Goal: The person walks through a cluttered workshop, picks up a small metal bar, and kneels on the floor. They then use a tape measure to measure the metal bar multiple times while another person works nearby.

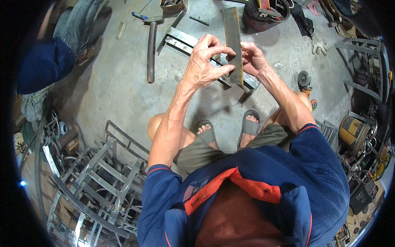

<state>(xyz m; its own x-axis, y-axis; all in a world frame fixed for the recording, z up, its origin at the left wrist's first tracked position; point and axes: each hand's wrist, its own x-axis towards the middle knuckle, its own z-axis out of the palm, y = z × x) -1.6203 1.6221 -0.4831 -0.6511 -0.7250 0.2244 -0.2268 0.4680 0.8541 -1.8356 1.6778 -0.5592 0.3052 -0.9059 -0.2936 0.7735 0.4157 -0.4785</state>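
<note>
A long flat metal bar point(233, 31) with rust-brown edges stands out in front of me, above the floor. My right hand point(254, 59) grips its right edge, thumb on the near side and the other fingers partly hidden. From the left, my left hand point(205, 61) reaches over to the bar's face. Its index finger and thumb are spread apart, their tips at the bar's surface, and the other fingers curl back. Below the hands lies a frame of pale metal tubing point(181, 41), partly covered by the bar and my hands.
A hammer point(152, 51) lies at left, with a blue marker point(139, 15) and a drill bit point(199, 20) farther off. A dark bucket point(263, 22) stands beyond the bar. Right are gloves point(318, 43) and an angle grinder point(304, 80). Metal frames point(103, 181) crowd the lower left. Another person's leg point(76, 29) is upper left.
</note>
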